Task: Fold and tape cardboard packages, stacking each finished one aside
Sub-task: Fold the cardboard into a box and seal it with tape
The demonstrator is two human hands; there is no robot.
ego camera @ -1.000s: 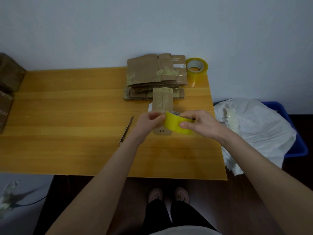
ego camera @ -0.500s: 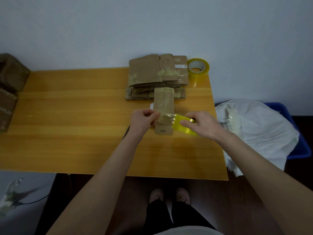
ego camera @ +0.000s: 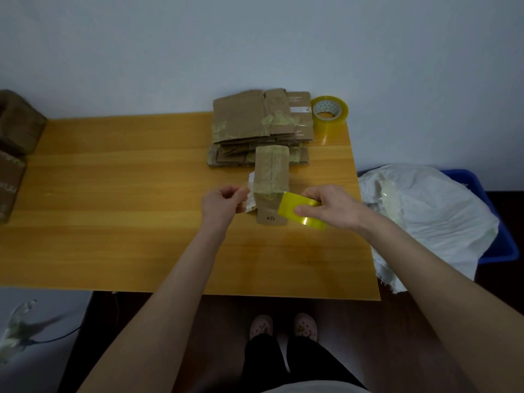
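Brown cardboard package lies on the wooden table, just in front of the stack of taped packages. At its left edge the left hand pinches the clear tape end between curled fingers. At its right edge the right hand curls thumb and fingers round the yellow tape roll.

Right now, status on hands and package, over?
Left hand pinches tape end, stretched across package. Right hand grips tape roll. Stack close behind, not blocking.
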